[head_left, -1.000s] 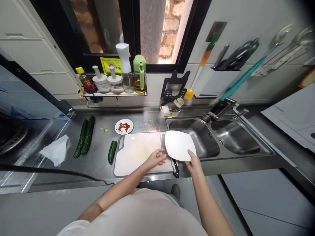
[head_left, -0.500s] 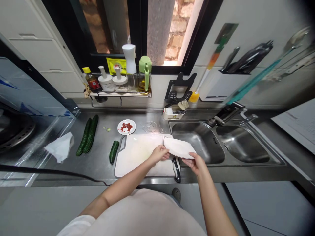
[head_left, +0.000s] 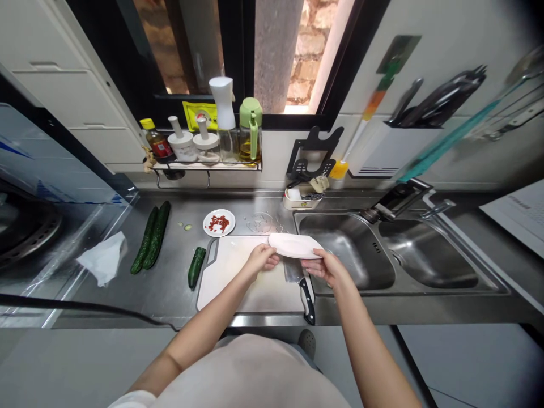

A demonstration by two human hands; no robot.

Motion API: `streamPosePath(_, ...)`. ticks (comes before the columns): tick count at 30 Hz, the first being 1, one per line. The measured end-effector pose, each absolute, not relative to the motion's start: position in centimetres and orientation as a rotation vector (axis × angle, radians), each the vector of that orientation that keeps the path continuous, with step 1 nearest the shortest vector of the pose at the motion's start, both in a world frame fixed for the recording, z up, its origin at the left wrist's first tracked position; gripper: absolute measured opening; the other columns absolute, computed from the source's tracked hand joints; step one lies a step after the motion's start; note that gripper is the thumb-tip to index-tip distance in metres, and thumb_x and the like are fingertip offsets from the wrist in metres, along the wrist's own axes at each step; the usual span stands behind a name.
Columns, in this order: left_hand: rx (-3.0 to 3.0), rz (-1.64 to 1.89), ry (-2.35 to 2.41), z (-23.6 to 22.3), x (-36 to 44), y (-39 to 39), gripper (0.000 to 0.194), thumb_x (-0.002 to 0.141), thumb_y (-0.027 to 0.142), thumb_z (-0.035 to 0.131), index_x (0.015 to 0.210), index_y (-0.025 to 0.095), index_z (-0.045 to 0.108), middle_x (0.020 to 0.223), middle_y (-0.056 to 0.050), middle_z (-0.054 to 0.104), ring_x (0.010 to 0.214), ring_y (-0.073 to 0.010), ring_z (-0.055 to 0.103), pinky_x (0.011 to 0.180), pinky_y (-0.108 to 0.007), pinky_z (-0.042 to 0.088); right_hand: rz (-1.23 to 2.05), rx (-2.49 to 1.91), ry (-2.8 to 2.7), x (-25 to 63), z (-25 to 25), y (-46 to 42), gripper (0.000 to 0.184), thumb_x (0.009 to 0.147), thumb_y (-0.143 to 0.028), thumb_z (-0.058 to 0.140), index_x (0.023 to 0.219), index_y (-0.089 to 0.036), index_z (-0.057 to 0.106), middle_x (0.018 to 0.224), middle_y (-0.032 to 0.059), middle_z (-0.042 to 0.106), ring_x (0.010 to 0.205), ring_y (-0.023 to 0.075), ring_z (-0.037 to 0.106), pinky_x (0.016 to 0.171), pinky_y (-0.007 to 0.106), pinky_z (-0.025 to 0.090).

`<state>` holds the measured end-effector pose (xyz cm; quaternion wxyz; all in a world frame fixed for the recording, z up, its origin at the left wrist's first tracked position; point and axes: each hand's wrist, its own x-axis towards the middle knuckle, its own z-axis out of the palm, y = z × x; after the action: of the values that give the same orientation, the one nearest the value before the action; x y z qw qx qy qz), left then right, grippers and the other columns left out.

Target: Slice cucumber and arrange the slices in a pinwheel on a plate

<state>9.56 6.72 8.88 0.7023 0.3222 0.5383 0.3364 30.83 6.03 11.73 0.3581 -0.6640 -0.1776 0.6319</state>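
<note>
A white plate (head_left: 294,246) is held between my two hands above the right part of a white cutting board (head_left: 238,283). Its near-left rim is pinched by my left hand (head_left: 262,259), and my right hand (head_left: 323,266) grips its right end. Under the plate lies a knife (head_left: 306,300), its black handle toward me and its blade partly hidden. Left of the board rests a cut cucumber piece (head_left: 196,268). Behind the board stands a small white plate (head_left: 219,233) with chopped red bits on it.
Two whole cucumbers (head_left: 151,237) and a white cloth or paper (head_left: 102,258) lie on the left counter. A double steel sink (head_left: 346,243) with a faucet (head_left: 399,198) is at right. Bottles and jars stand on a rack (head_left: 208,165) under the window.
Both hands have moved the white plate left and slightly away from me, from the sink's edge to over the board. More of the knife's blade now shows.
</note>
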Motion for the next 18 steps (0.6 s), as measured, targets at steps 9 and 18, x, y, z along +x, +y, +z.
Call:
streamPosePath(9,0.682,0.865,1.337,7.9,5.4,10.7,0.015,0.081,0.027,0.06,0.079,0.016,0.05,0.069,-0.004,0.067,0.056,-0.0088,0.061,0.057,-0.019,0.051,1.695,-1.709,-0.756,26.9,9.3,12.6,0.013,0.091,-0.02,0.051,0.081,-0.012,0.055,0.048,0.0033,0.061,0.037,0.0099,0.053,0.033,0.015,0.034)
streamPosePath(18,0.693,0.93,1.417,5.6,2.5,13.6,0.012,0.081,0.025,0.058,0.083,0.014,0.055,0.072,-0.006,0.066,0.059,-0.0082,0.061,0.059,-0.018,0.052,1.678,-1.712,-0.903,23.8,6.1,17.7,0.012,0.087,-0.017,0.055,0.076,-0.013,0.053,0.041,-0.001,0.054,0.031,0.0074,0.043,0.029,0.017,0.023)
